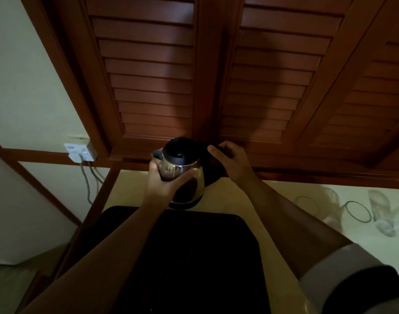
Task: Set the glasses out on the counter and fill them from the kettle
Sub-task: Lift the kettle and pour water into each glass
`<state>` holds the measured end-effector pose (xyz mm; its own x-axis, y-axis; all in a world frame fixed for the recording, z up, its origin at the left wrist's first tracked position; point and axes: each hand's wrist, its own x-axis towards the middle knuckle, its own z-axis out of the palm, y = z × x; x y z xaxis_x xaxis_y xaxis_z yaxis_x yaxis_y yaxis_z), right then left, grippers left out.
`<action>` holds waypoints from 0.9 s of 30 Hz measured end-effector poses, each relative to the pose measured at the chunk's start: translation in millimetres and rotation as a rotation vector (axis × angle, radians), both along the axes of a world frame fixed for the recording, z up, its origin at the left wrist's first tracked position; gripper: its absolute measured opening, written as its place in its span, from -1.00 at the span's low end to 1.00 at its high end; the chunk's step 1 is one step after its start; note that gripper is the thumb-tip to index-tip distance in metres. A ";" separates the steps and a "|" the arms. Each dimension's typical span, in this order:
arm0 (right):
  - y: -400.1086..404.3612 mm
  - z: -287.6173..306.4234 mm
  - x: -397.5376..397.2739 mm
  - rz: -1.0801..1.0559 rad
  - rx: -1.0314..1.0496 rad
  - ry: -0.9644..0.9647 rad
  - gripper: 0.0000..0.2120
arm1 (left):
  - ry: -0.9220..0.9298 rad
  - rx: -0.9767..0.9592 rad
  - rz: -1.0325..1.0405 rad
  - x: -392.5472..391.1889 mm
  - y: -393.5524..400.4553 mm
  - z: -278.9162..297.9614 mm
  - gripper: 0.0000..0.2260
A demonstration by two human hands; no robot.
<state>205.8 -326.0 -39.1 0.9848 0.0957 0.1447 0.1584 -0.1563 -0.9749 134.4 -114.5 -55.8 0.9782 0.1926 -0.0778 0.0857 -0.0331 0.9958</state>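
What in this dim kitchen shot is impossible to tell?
- Head view: water level in the kettle, hidden by its closed lid and steel wall.
- Kettle handle, wrapped by the right hand.
- Kettle's front, covered by the left hand.
- Glasses at the right: blurred, one cut by the edge; count unclear.
- Dark tray: too dark to read.
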 end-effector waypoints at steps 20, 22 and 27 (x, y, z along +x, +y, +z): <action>11.4 36.8 -35.4 -0.101 0.298 -0.004 -0.51 | -0.206 0.149 -0.107 -9.9 1.6 35.5 -0.22; 3.2 50.7 -57.4 -0.103 0.288 -0.032 -0.55 | -0.247 0.157 -0.151 -16.3 0.2 49.1 -0.18; -23.9 92.4 -123.5 -0.178 0.286 -0.037 -0.52 | -0.330 0.176 -0.298 -46.8 -16.0 82.2 -0.05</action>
<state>82.2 -349.9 53.3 0.9759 -0.1271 0.1771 0.1896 0.0939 -0.9774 87.6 -130.5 26.4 0.9597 -0.1178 0.2550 -0.2731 -0.1786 0.9453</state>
